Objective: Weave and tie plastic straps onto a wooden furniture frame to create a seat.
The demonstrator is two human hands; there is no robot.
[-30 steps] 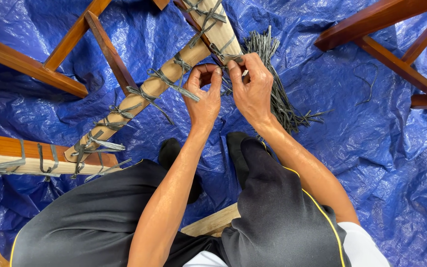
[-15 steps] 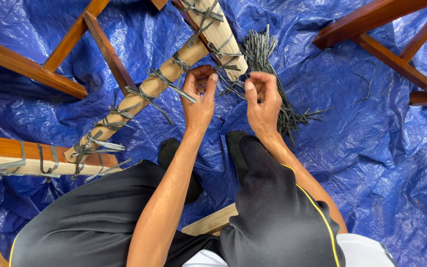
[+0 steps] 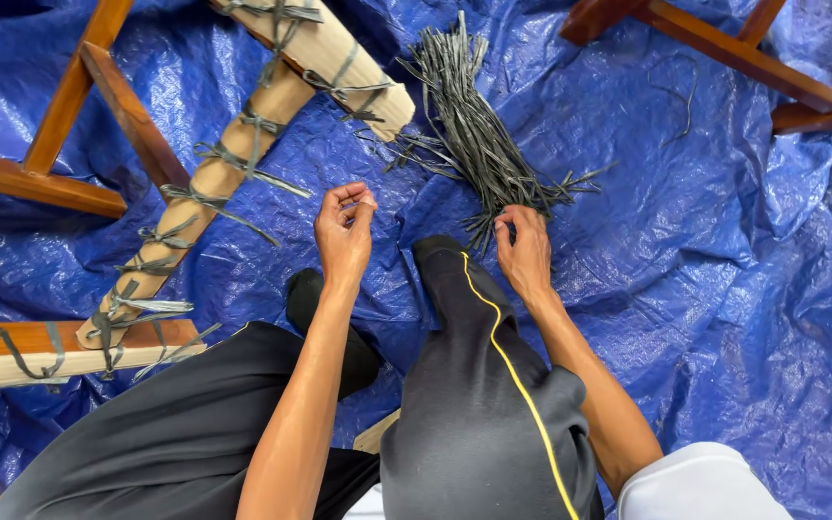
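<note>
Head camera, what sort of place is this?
Probably an informal furniture workshop floor: a blue tarp spread underneath, wooden frames bound with grey strips, and a bundle of strips at the right hand.

Crinkled blue tarp point(image 3: 705, 289) covers floor; brown wooden frames point(image 3: 724, 43) around edges

- The left hand point(image 3: 344, 231) sits just left of the frame's centre, raised — fingers curled, thumb and fingertips pinched together.
- Its bare forearm runs down toward the lower middle.
- The right hand point(image 3: 524, 252) lies right of centre, palm down, fingers bent and pinching.
- Its forearm slants to the lower right.
</note>
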